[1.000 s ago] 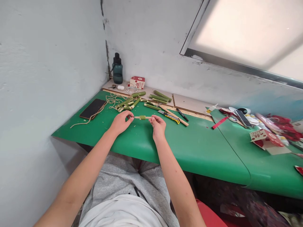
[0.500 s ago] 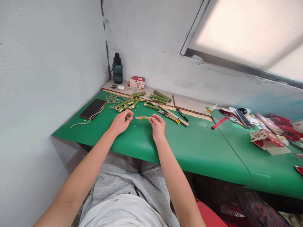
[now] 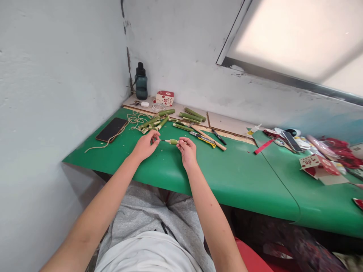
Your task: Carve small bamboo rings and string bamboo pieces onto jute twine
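A slim wooden-handled tool with a thin dark tip (image 3: 163, 141) lies level between my hands, above the table; its exact kind is too small to tell. Around its handle sits a short green bamboo piece (image 3: 173, 142). My left hand (image 3: 146, 144) is closed in a pinch at the dark tip end. With thumb and fingers pinched, my right hand (image 3: 187, 150) grips the handle's other end, right against the bamboo piece. Just beyond my hands lie several cut bamboo lengths (image 3: 163, 122), a yellow utility knife (image 3: 202, 139), a wooden-handled hammer (image 3: 210, 138) and a black marker (image 3: 218, 136).
On the green tabletop (image 3: 227, 177), a dark phone (image 3: 111, 129) with twine (image 3: 104, 145) across it lies at left. A water bottle (image 3: 141, 81) and red-white box (image 3: 165, 98) stand by the wall. Craft clutter and an opened box (image 3: 321, 168) occupy the right side.
The bamboo piece has shifted right along the tool's handle, up against my right fingers. My right hand has moved slightly left; my left hand stays nearly in place.
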A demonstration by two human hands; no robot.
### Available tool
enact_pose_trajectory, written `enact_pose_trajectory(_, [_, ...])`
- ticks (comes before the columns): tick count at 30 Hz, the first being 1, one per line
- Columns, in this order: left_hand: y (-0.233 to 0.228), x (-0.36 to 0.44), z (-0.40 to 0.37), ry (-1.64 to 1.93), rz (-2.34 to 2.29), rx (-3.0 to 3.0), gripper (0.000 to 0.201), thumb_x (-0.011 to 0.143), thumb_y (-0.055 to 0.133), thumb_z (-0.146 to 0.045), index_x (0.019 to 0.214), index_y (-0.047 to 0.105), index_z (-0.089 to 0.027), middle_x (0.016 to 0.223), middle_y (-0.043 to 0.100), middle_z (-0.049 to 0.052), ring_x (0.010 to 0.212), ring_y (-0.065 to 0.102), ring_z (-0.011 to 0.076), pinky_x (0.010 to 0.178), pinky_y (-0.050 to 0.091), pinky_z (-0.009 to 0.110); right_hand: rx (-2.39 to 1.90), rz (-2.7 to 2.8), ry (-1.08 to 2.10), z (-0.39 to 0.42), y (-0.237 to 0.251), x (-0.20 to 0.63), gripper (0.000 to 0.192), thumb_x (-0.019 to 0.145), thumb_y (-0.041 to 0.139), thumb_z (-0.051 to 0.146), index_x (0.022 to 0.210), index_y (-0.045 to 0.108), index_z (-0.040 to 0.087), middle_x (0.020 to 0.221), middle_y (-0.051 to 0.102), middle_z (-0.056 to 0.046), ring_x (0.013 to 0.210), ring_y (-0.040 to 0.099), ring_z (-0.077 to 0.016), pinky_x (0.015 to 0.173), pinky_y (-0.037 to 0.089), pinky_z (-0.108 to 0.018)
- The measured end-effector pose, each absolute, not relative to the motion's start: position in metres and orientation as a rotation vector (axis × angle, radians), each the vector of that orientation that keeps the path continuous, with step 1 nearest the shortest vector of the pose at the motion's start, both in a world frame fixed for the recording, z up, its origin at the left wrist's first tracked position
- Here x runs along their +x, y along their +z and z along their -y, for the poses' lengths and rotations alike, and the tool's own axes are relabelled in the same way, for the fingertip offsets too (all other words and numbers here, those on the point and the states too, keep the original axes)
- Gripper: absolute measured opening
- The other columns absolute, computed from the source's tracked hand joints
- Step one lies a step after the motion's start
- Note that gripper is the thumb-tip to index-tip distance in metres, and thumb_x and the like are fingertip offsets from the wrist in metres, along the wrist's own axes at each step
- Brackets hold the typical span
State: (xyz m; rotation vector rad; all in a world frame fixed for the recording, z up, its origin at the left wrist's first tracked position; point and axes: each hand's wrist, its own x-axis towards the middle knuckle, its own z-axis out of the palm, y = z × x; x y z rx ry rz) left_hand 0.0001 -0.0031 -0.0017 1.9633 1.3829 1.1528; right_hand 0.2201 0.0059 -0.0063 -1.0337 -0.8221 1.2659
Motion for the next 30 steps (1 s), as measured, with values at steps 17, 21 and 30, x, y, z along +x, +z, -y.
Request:
enact_pose_trajectory(17, [0.0006, 0.0010, 0.0048, 1.067, -1.370, 2.008, 0.020, 0.096, 0.055, -0.027, 0.114, 0.061, -0.024, 0.100, 0.071, 0.003, 0.087, 0.066, 0.0189, 0.083, 0.053, 0.034, -1.005, 0.825, 1.255, -0.0016, -0.0016, 0.2181, 0.040, 0.061, 0.090, 0.039, 0.092, 0.075, 0.020, 0.077, 0.071, 0.000, 0.068, 0.065, -0.0123, 0.068, 0.055, -0.028])
enact_pose_trajectory(21, [-0.0032, 0.0005, 0.0037, 0.991, -1.401, 2.031, 0.031, 0.091, 0.062, -0.025, 0.122, 0.058, -0.024, 0.110, 0.072, 0.005, 0.094, 0.067, 0.0210, 0.088, 0.053, 0.038, -1.024, 0.749, 1.181, -0.0052, -0.0035, 0.2215, 0.036, 0.062, 0.088, 0.038, 0.088, 0.071, 0.021, 0.074, 0.067, 0.002, 0.065, 0.063, -0.0114, 0.067, 0.054, -0.028])
enact_pose_trajectory(30, [-0.0013, -0.0002, 0.0046, 0.828, -1.381, 2.129, 0.030, 0.086, 0.071, -0.027, 0.116, 0.065, -0.024, 0.118, 0.069, 0.006, 0.107, 0.065, 0.0262, 0.095, 0.053, 0.043, -1.050, 0.693, 1.147, -0.0067, -0.0041, 0.2224, 0.033, 0.059, 0.087, 0.035, 0.083, 0.070, 0.021, 0.071, 0.065, 0.003, 0.063, 0.062, -0.0110, 0.063, 0.052, -0.027])
